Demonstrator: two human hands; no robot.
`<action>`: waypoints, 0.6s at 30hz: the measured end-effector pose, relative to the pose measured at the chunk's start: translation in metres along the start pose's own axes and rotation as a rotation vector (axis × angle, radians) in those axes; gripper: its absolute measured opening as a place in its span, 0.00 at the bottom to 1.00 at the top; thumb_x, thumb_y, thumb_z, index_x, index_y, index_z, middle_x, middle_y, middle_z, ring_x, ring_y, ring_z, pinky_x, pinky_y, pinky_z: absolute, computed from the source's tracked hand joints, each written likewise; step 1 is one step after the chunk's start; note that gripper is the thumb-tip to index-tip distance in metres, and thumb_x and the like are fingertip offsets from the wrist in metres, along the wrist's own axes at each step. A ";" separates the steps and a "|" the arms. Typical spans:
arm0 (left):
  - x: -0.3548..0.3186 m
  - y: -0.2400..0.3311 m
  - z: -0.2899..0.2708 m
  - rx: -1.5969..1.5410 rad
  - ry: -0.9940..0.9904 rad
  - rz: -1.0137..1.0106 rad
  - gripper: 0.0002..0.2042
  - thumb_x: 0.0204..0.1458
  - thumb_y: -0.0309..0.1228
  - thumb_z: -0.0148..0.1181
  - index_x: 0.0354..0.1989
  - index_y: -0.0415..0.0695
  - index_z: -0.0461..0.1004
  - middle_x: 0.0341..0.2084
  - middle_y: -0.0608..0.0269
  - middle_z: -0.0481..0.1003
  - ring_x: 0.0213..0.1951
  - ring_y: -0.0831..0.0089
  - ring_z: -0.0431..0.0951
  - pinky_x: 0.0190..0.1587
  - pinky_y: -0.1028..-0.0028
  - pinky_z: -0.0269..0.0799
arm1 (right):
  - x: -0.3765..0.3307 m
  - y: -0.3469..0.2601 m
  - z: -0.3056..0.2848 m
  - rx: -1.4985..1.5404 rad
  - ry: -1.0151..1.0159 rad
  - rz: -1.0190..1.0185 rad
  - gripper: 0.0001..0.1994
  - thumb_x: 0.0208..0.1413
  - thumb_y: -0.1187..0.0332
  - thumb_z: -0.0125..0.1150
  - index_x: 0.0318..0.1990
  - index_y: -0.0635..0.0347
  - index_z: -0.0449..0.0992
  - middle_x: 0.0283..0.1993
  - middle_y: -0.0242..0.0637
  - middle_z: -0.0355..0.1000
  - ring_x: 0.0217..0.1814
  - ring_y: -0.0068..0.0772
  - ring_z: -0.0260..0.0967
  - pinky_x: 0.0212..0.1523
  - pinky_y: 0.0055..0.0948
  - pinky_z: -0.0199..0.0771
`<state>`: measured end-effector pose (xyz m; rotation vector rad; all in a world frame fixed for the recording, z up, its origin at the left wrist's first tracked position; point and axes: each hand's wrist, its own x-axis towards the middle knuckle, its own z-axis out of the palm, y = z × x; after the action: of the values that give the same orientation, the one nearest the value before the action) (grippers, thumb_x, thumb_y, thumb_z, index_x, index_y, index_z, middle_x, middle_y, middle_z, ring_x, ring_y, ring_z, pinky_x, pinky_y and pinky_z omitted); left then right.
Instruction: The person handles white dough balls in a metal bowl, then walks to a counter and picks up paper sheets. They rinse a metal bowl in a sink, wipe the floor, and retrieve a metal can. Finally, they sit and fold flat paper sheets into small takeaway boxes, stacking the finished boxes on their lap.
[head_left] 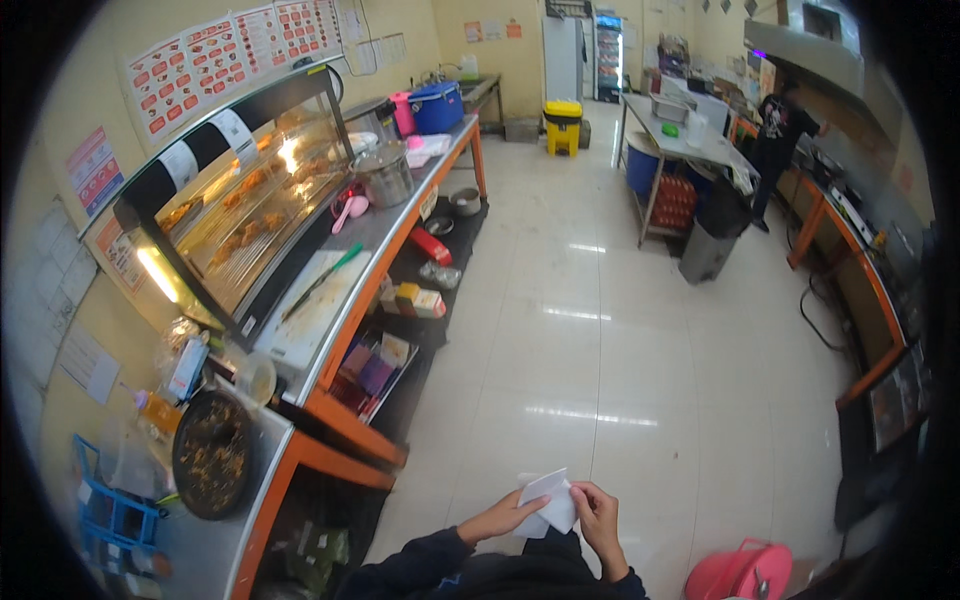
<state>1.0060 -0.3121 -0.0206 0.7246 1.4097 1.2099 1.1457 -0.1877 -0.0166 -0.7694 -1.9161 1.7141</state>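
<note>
1. Paper, white [560, 509], is up off the floor [640, 360], btwn both hands at bottom ctr, in front of the person's dark clothing. Several flaps show; folded sheet or a few separate pcs, can't tell.
2. L hand [506, 517]: partly curled, thumb laid on the near face, other fingers mostly hidden behind. Has hold of paper's left side.
3. R hand [598, 512]: fingers bent in, thumb & fingertips pinching the right edge nr the upper corner. Nothing else seen in it.
4. Weight: prob. v. light, next to no load on either hand.
5. Stiffness: looks thin but crisp; edges stand fairly straight, so prob. holds a crease yet bends w/ little push. Likely floppy if held by one corner only.
6. Grip: prob. dry, not slippery; layers may slide on each other, tho. Damp or greasy fingers would likely mark or soften it.
7. Fragility: prob. tears if the hands pull apart hard; crumples if squeezed.
8. Best hold, I'd say: flat thumb-&-finger pinch on opposite edges, light pressure, all layers caught tog., L as the steady side, R at the corner.
9. Nearby: pink tub [724, 574] on floor, lower R, well apart from paper.
</note>
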 end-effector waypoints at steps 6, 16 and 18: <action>0.132 0.028 -0.059 -0.174 0.269 -0.022 0.21 0.59 0.43 0.47 0.48 0.37 0.69 0.37 0.63 0.73 0.40 0.77 0.72 0.44 0.76 0.67 | 0.176 0.017 -0.024 0.123 -0.225 0.051 0.11 0.56 0.69 0.56 0.43 0.66 0.75 0.34 0.37 0.76 0.39 0.25 0.72 0.40 0.26 0.72; 0.282 0.080 -0.213 -0.156 0.553 -0.005 0.22 0.59 0.45 0.46 0.48 0.37 0.69 0.38 0.61 0.73 0.40 0.73 0.72 0.44 0.74 0.68 | 0.448 0.019 0.052 -0.099 -0.475 -0.104 0.11 0.53 0.65 0.61 0.37 0.64 0.78 0.32 0.44 0.76 0.31 0.30 0.74 0.34 0.26 0.72; 0.317 0.085 -0.259 -0.065 0.658 0.071 0.22 0.59 0.45 0.45 0.47 0.35 0.69 0.37 0.56 0.75 0.40 0.67 0.74 0.44 0.71 0.69 | 0.501 0.022 0.075 -0.087 -0.364 -0.116 0.10 0.53 0.66 0.59 0.36 0.66 0.78 0.31 0.44 0.76 0.30 0.29 0.73 0.33 0.25 0.71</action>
<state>0.6709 -0.0681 -0.0745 0.3355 1.8712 1.6299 0.7271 0.0941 -0.0634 -0.3830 -2.2379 1.8031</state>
